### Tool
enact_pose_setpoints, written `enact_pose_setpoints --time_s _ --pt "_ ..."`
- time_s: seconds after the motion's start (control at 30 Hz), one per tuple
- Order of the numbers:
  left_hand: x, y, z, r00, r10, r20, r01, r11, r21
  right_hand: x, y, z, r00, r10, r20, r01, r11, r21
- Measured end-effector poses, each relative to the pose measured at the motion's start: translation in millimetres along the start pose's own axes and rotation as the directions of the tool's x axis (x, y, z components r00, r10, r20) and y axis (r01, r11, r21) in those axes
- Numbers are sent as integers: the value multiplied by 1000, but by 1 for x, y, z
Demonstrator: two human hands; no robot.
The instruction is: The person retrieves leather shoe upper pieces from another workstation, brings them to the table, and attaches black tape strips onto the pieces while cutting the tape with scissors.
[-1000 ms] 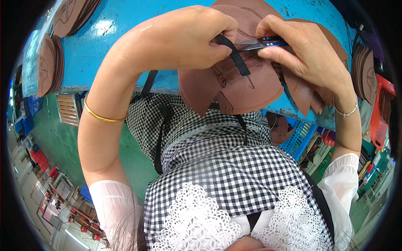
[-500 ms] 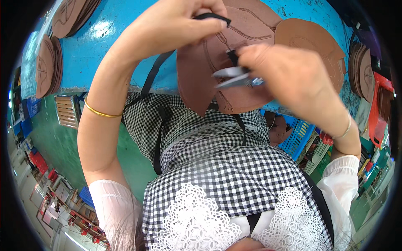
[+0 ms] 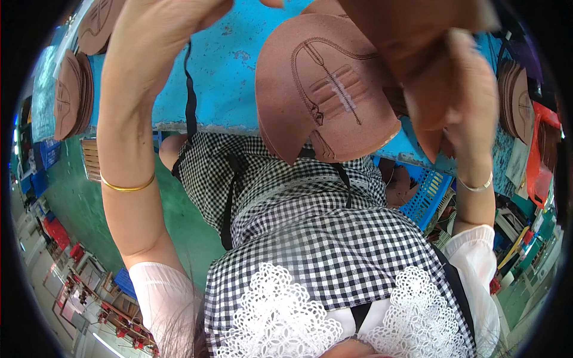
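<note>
My right hand [image 3: 474, 107] is blurred and grips a brown leather piece [image 3: 412, 36], raised and tilted at the upper right. My left hand [image 3: 173, 18] reaches over the upper left, its fingers mostly cut off by the top edge, so what they hold does not show. Below and between the hands lies a rounded, notched brown leather piece [image 3: 280, 77], with a stitched curved line and a slit of stitching. Other leather layers show under its edge. A narrow black strip [image 3: 190, 95] hangs over the table edge beneath my left hand.
The blue table [image 3: 227, 83] has a worn front edge. Stacks of cut brown pieces stand at its left [image 3: 71, 95] and right [image 3: 514, 98]. Under the table on the right is a blue plastic basket [image 3: 427, 194], and a red bag [image 3: 540, 155] hangs farther right.
My left hand has moved up and left, away from the stitched piece. The scissors no longer show. My right hand has moved right and now lifts a brown leather piece.
</note>
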State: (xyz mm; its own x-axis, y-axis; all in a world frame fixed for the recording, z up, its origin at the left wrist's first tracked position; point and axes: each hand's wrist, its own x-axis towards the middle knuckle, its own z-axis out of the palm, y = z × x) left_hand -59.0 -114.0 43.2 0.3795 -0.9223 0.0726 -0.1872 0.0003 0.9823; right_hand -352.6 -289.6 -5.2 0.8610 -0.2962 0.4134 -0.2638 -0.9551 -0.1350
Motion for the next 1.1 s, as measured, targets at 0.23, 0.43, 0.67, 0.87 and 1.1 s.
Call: enact_pose_setpoints --time_s 0.23,0.43,0.67,0.87,1.1 --pt "1 -32 37 799 -152 581 -9 964 265 -65 47 -40 371 878 301 -447 -115 887" --pt "5 -40 64 775 -210 596 -80 903 422 -86 92 -54 528 838 138 -645 290 707" --pt "2 -41 68 813 -204 546 -154 828 539 -22 17 -25 888 413 204 -435 607 665" --pt "13 -39 56 697 -175 695 -90 941 327 29 -9 12 863 -284 419 -45 782 622" --pt "2 -51 65 777 -174 605 -155 878 452 30 -6 13 832 -312 459 -89 740 666"
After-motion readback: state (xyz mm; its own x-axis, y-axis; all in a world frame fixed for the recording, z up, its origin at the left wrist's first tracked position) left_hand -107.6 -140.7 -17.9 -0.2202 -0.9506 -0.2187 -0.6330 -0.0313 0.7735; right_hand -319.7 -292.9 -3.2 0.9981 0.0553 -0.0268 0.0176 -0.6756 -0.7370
